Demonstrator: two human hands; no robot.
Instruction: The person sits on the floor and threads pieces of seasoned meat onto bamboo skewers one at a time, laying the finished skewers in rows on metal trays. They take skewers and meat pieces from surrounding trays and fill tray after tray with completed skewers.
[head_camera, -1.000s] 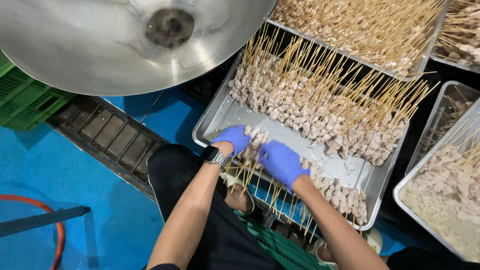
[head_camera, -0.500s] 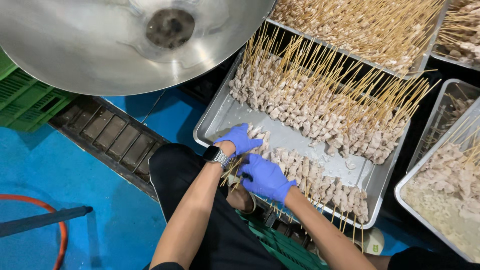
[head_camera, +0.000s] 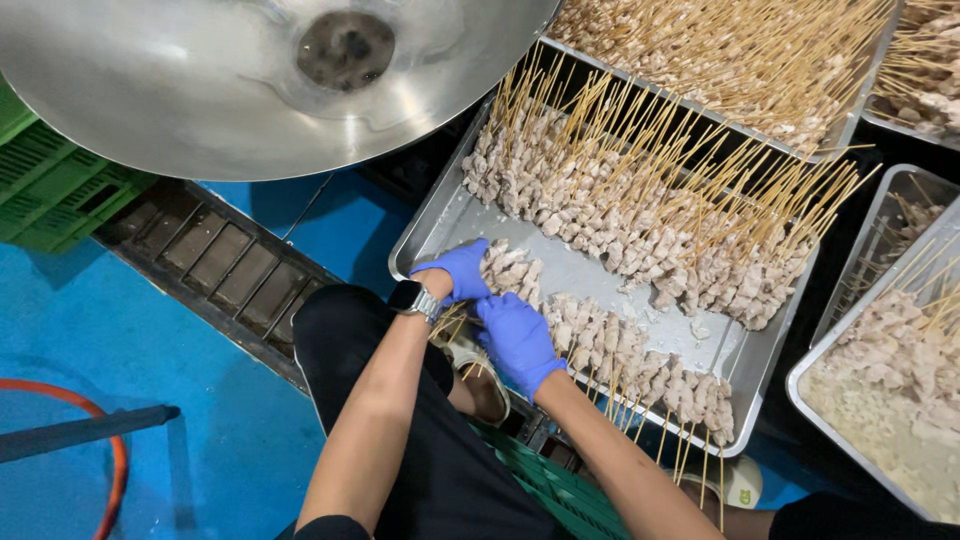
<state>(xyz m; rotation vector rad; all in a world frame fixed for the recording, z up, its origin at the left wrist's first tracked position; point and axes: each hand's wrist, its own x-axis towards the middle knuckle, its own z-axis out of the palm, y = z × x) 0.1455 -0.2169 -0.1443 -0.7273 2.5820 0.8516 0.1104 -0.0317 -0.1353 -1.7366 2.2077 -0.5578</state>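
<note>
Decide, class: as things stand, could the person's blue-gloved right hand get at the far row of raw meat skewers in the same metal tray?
Probably yes. The right hand rests on the near row of skewers, and only bare tray lies between it and the far row of skewers; nothing covers that row.
</note>
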